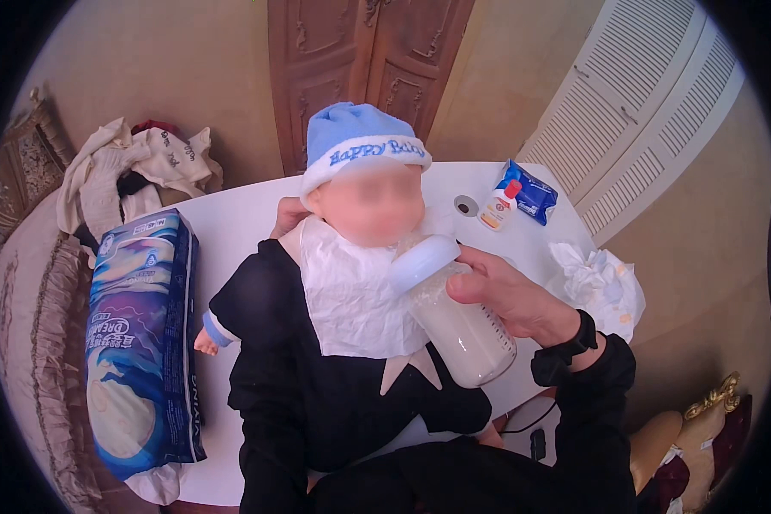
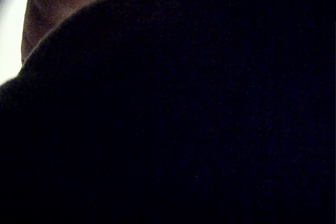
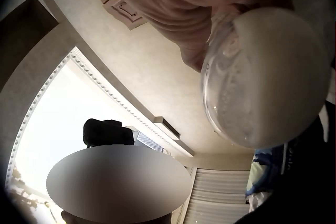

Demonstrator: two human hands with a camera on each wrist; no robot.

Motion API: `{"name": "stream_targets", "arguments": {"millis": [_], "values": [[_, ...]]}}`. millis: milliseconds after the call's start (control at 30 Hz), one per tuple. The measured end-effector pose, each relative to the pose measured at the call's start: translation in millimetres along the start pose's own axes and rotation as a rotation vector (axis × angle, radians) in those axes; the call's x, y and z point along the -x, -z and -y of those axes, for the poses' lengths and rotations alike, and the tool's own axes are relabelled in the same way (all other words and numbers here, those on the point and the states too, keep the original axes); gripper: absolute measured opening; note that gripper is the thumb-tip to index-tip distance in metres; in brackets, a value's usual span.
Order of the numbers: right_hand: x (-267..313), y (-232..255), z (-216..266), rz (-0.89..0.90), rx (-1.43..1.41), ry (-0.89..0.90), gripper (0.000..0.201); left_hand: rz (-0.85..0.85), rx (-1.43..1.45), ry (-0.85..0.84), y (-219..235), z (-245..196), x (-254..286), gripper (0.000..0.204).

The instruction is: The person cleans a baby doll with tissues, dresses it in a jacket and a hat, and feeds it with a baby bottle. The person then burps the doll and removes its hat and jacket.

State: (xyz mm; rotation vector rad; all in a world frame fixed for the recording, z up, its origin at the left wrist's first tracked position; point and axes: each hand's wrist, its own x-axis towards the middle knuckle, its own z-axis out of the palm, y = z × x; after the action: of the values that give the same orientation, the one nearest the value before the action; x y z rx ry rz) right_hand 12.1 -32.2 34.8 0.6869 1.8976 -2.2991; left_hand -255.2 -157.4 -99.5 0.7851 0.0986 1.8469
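Note:
A baby doll in dark clothes and a blue knit hat leans back against the person's left arm, with a white cloth over its chest. The left hand shows only in part behind the doll's shoulder; its fingers are hidden. Dark fabric fills most of the left wrist view. With fingers and thumb around it, the right hand grips a baby bottle of white milk. The bottle is tilted, its white collar end right at the doll's mouth and its base toward the person.
On the white table a large diaper pack stands at the left. At the back right are a small bottle with a red cap, a blue wipes pack and a crumpled white diaper. Clothes hang over a chair at left.

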Motion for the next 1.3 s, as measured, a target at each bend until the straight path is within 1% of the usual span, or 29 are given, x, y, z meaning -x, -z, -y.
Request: {"name": "stream_targets", "arguments": {"millis": [133, 200, 233, 300, 333, 400, 433, 500, 533, 600, 633, 667, 733, 867, 933, 967, 1033, 1067, 1133, 1167, 1233, 1267, 1300], "values": [[0.6, -1.5, -3.5, -0.013, 0.023, 0.028, 0.059, 0.003, 0.003, 0.003, 0.1, 1.0, -0.8, 0.075], [4.9, -3.1, -7.3, -0.089, 0.34, 0.251, 0.062, 0.005, 0.004, 0.005, 0.0, 1.5, -1.2, 0.075], [6.9, -3.7, -8.0, -0.087, 0.341, 0.252, 0.062, 0.006, 0.003, 0.005, 0.0, 1.0, -1.2, 0.075], [12.7, -4.3, -7.0, -0.157, 0.201, 0.443, 0.069, 0.003, 0.001, 0.002, -0.2, 0.5, -0.3, 0.075], [15.9, -3.8, -4.1, -0.156, 0.2, 0.441, 0.069, 0.002, 0.002, 0.002, -0.2, 0.7, 0.4, 0.075], [22.4, -2.5, 3.8, -0.284, 0.141, 0.711, 0.079, 0.001, 0.005, 0.009, -0.1, 2.1, 0.5, 0.075], [23.9, -2.2, 6.9, -0.288, 0.139, 0.711, 0.079, 0.002, 0.006, 0.013, -0.2, 3.0, -0.4, 0.075], [25.2, -0.9, 13.9, -0.498, 0.36, 1.085, 0.088, 0.008, 0.007, 0.018, -1.1, 3.6, -2.5, 0.075], [25.5, 0.5, 16.6, -0.498, 0.36, 1.087, 0.088, 0.01, 0.006, 0.018, -1.3, 3.3, -2.9, 0.075], [25.3, 3.7, 21.1, -0.614, 0.302, 1.174, 0.092, 0.01, 0.006, 0.015, -1.4, 2.9, -2.5, 0.075], [21.7, 4.0, 20.6, -0.699, 0.425, 1.306, 0.093, 0.008, 0.006, 0.015, -1.1, 3.0, -1.7, 0.075], [22.2, 4.5, 22.1, -0.699, 0.424, 1.304, 0.093, 0.007, 0.007, 0.016, -1.0, 3.3, -1.1, 0.075], [24.3, 5.4, 26.4, -0.657, 0.296, 1.19, 0.094, 0.009, 0.007, 0.018, -0.7, 2.9, -1.3, 0.075], [22.0, 0.8, 26.3, -0.658, 0.368, 1.246, 0.095, 0.009, 0.007, 0.022, -0.6, 2.7, -0.8, 0.075], [25.6, 1.0, 28.9, -0.497, 0.164, 1.085, 0.095, 0.009, 0.007, 0.023, -0.4, 2.8, -0.8, 0.075], [24.8, 1.5, 27.6, -0.496, 0.165, 1.084, 0.095, 0.008, 0.008, 0.022, -0.4, 3.3, -0.6, 0.075], [21.6, 1.1, 22.5, -0.547, 0.375, 1.253, 0.095, 0.007, 0.009, 0.025, -0.3, 3.4, 0.4, 0.075], [21.9, -1.4, 22.1, -0.548, 0.374, 1.252, 0.095, 0.007, 0.009, 0.027, -0.2, 3.3, 0.3, 0.075], [24.1, -6.2, 23.1, -0.744, 0.372, 1.111, 0.107, 0.009, 0.011, 0.029, -0.2, 4.2, -0.3, 0.075], [24.0, -4.9, 22.5, -0.744, 0.373, 1.111, 0.107, 0.009, 0.011, 0.029, -0.3, 4.3, -0.1, 0.075], [24.4, 0.0, 21.4, -0.529, 0.306, 1.169, 0.093, 0.01, 0.01, 0.028, -0.6, 3.5, 0.4, 0.075], [26.1, 1.6, 21.9, -0.527, 0.307, 1.17, 0.093, 0.011, 0.009, 0.027, -0.8, 3.2, 0.3, 0.075], [28.5, 2.9, 22.0, -0.425, 0.18, 0.987, 0.087, 0.012, 0.009, 0.025, -0.8, 3.2, 0.3, 0.075]]}}
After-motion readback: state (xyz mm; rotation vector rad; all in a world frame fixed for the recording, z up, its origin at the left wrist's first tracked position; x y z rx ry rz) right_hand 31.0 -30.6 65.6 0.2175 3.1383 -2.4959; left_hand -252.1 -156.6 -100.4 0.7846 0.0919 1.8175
